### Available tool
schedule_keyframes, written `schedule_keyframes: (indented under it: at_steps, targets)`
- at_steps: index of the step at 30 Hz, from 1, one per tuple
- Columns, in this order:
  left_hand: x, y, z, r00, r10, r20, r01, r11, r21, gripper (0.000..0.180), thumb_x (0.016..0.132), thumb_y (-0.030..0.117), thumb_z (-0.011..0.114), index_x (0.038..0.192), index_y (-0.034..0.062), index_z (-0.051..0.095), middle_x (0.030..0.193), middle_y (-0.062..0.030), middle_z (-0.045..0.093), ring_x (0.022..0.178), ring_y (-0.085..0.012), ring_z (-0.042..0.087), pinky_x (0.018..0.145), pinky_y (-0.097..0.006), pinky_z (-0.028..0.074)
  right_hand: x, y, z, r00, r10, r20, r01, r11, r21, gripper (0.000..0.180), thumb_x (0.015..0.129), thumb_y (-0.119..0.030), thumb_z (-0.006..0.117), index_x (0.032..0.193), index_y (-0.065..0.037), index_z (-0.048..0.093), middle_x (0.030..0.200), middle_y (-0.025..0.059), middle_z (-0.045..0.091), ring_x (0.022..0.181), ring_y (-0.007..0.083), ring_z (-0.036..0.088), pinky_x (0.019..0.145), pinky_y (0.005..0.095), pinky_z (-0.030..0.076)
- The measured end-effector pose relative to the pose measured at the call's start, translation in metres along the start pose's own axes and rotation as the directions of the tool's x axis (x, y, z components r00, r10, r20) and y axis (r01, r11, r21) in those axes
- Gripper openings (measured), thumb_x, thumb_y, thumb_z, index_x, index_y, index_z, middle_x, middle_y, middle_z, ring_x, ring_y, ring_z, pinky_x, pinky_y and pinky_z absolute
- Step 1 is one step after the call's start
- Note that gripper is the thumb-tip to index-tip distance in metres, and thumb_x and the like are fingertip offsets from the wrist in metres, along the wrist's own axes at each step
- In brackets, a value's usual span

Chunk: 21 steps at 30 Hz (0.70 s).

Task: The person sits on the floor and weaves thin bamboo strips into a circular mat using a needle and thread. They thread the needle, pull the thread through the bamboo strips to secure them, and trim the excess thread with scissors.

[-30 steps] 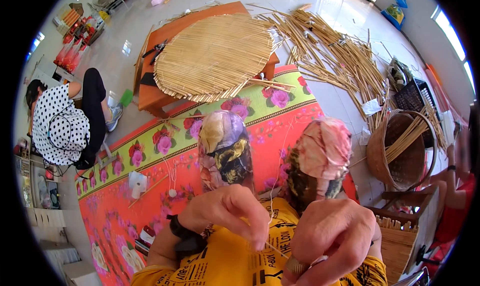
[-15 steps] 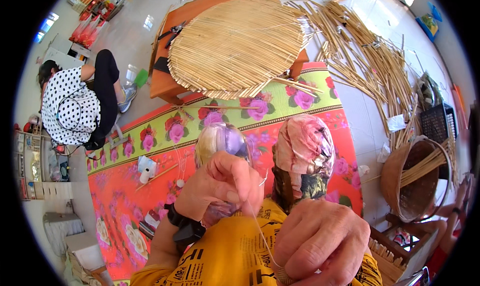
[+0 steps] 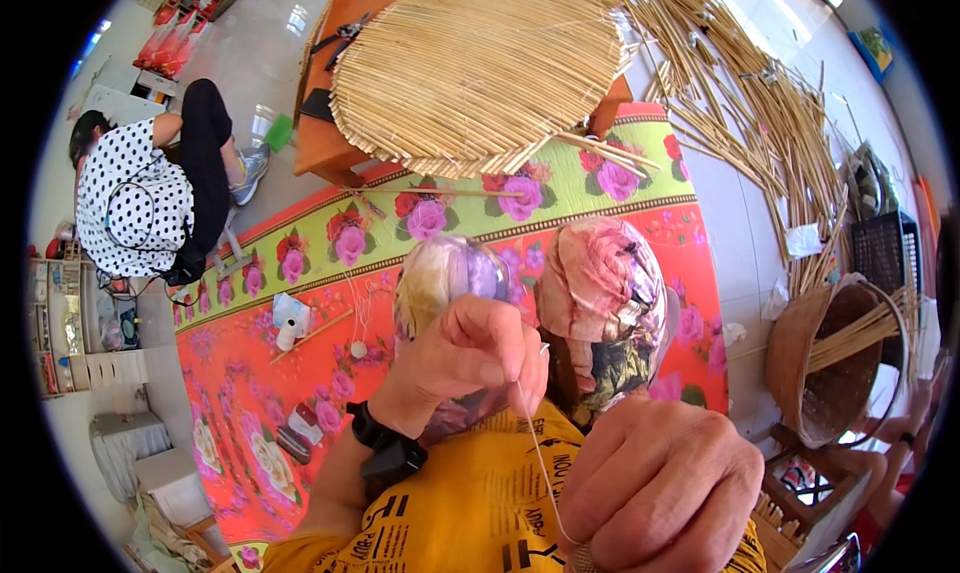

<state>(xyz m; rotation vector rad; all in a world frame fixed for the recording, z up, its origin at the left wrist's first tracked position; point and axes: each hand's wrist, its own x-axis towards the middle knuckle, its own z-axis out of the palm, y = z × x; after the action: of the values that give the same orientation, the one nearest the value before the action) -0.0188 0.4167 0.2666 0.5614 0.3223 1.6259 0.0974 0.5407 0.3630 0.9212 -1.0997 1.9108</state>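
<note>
Low at six o'clock, a thin pale thread (image 3: 535, 453) runs taut between left hand (image 3: 470, 353), fingertips pinched on its upper end, and right hand (image 3: 665, 493), fisted around the lower. Light, limp, probably slippery: pinch near the ends.

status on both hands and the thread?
Left hand pinching pale thread. Right hand closed on thread's lower end. Thread taut between hands, nothing across it.
</note>
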Motion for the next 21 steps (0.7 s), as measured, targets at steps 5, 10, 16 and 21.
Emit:
schedule_keyframes:
  at_steps: [5,10,16,21]
  targets:
    - [0.003,-0.01,-0.014,0.999,-0.036,0.037,0.036,0.999,-0.021,0.009,0.09,0.013,0.064,0.087,0.0058,0.06,0.076,-0.0097,0.066,0.073,-0.0216,0.063,0.068,-0.034,0.05,-0.005,0.001,-0.004,1.0,0.028,0.007,-0.028,0.999,0.044,0.02,0.086,-0.004,0.055,0.072,0.007,0.063,0.061,0.0154,0.055,0.047,0.0222,0.056,0.038,0.0274,0.044]
    - [0.007,-0.013,-0.026,0.998,-0.065,0.004,0.065,0.997,-0.05,0.012,0.09,0.016,0.065,0.085,0.0063,0.059,0.075,-0.0095,0.066,0.071,-0.0209,0.063,0.068,-0.034,0.049,-0.001,0.002,-0.005,0.997,0.083,0.013,-0.083,0.995,0.063,0.016,0.082,0.005,0.054,0.068,0.008,0.061,0.062,0.0168,0.053,0.046,0.0249,0.054,0.038,0.0289,0.043]
    - [0.008,-0.018,-0.022,0.999,-0.055,-0.003,0.054,0.997,-0.053,0.012,0.089,0.015,0.066,0.084,0.0059,0.06,0.074,-0.0093,0.065,0.071,-0.0206,0.062,0.067,-0.034,0.049,-0.001,0.002,-0.005,0.997,0.072,0.018,-0.073,0.996,0.055,0.015,0.082,0.007,0.055,0.068,0.008,0.061,0.062,0.0176,0.054,0.046,0.0254,0.055,0.038,0.0288,0.043]
    - [-0.001,-0.016,-0.019,0.999,-0.04,-0.03,0.039,0.999,-0.033,0.01,0.088,0.014,0.066,0.086,0.0062,0.061,0.075,-0.0095,0.065,0.071,-0.0207,0.062,0.067,-0.034,0.049,-0.005,-0.001,-0.004,1.0,0.022,0.01,-0.023,0.999,0.037,0.017,0.081,0.007,0.056,0.066,0.008,0.062,0.063,0.0193,0.056,0.047,0.0267,0.057,0.039,0.029,0.044]
